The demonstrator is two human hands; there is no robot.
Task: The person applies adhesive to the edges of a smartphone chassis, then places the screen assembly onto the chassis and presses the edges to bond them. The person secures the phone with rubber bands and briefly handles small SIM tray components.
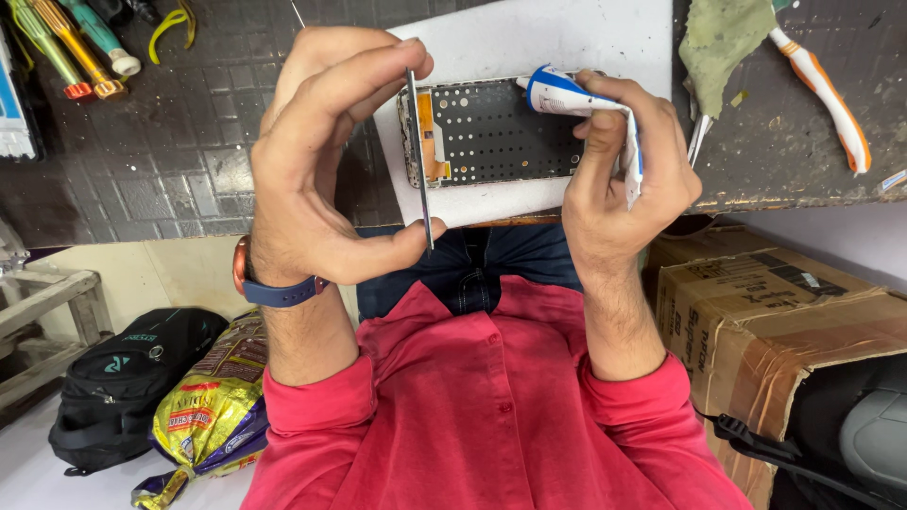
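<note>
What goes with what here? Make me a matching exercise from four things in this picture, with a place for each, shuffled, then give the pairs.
Things:
1. thin panel
2. blue and white tube
3. phone frame
4. cardboard box

Places:
a. lying on the white sheet
b. held in the right hand
c. below the edge of the table, on the right
d. pinched edge-on in the left hand

Pairs: 1-d, 2-b, 3-a, 4-c
</note>
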